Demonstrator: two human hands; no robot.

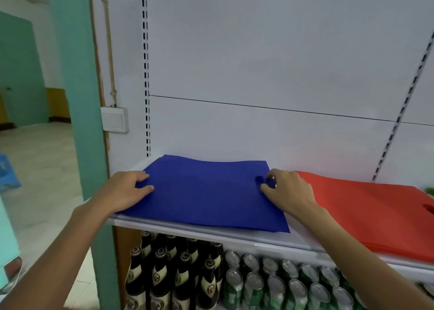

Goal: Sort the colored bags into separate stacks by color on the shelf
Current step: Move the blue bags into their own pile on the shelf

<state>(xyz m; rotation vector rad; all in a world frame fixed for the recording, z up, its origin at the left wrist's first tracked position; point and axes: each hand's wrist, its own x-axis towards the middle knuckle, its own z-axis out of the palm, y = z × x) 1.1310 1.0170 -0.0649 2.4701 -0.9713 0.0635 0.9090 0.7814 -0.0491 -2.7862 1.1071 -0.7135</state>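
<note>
1. A white back panel point(258, 63) takes up most of the view, with slotted rails seen running up both sides.
2. A teal pillar point(77, 98) is seen on the left, right against the unit.
3. The shelf point(211, 235) is white, and both piles are laid flat on it.
4. The red bags point(366, 215) are stacked on the right half, hanging a bit over the front lip, and are cut off by the frame edge.
5. The blue bags point(206, 197) are laid on the left half, just beside the red ones. The far edge is close to the panel and the near right corner is poked out over the lip.
6. Dark bottles point(164, 272) and green cans point(281, 284) are packed in rows on the level below, bottles on the left.
7. The left hand point(124, 190) is rested on the blue pile's left edge, fingers bent and thumb on top. Whether the edge is actually gripped can't be told tbh.
8. The right hand point(288, 192) is placed at the pile's right edge, and the fabric is pinched between thumb and fingertips.
9. A wall switch point(114, 119) is mounted beside the pillar.
10. A handle hole point(258, 180) is seen right by that pinch.
</note>
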